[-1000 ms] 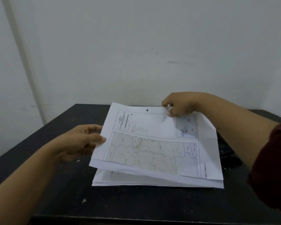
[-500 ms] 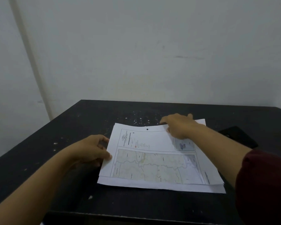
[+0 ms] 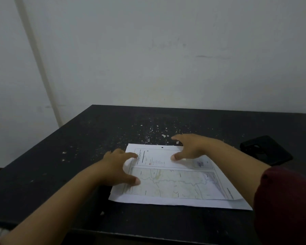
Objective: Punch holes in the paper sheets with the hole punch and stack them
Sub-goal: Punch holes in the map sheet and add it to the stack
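Note:
A stack of white paper sheets [image 3: 175,184] lies flat on the black table [image 3: 78,156]; the top sheet bears a printed map and one punched hole near its far edge. My left hand [image 3: 120,167] rests with spread fingers on the stack's left edge. Over the far right part of the top sheet is my right hand [image 3: 189,147], fingers apart, thumb touching the paper. Neither hand holds anything. The black hole punch [image 3: 265,149] sits on the table to the right, beyond my right forearm.
Small white paper bits [image 3: 154,129] are scattered on the table behind the stack. A pale wall [image 3: 166,59] rises right behind the table. The table's left edge and front edge are close by.
The top sheet, lifted a second ago, has come down flat onto the stack. Both hands have let go of it and opened their fingers over the paper.

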